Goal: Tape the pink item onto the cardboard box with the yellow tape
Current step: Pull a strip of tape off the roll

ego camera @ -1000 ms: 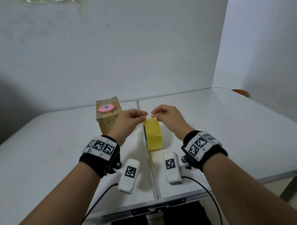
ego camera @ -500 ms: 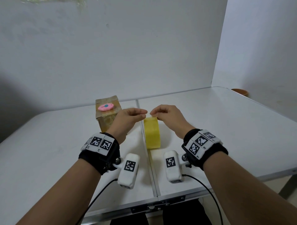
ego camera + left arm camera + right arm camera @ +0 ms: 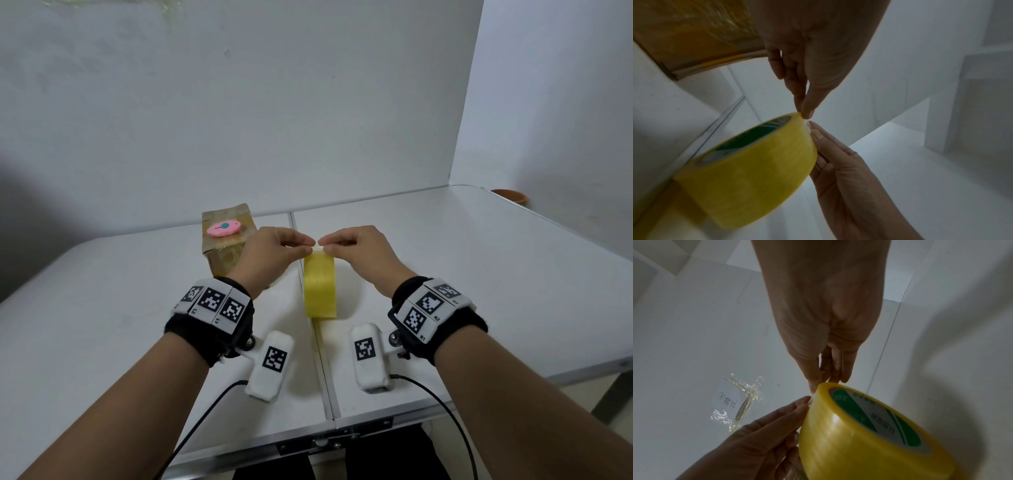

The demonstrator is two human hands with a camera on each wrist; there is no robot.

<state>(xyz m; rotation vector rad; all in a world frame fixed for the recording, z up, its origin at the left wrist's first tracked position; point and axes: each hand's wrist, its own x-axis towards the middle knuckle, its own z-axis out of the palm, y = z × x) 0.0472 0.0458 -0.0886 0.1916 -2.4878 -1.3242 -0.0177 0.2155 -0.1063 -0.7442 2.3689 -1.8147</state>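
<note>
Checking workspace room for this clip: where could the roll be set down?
Bare table lies right of the tape roll and left of the cardboard box. It is crowded between box and roll, where the left hand and right hand meet.

— What carries it all?
— A white surface (image 3: 445, 274) of two panels, with a seam running from the near edge to the wall.
— What stands on it?
— A box (image 3: 222, 257) left of the seam, near the wall. A tape roll (image 3: 320, 291) stands on edge right at the seam, in front of the box and to its right.
— Anything else?
— A brown bowl (image 3: 510, 196) at the far right corner; whether it rests on the surface I cannot tell.
</note>
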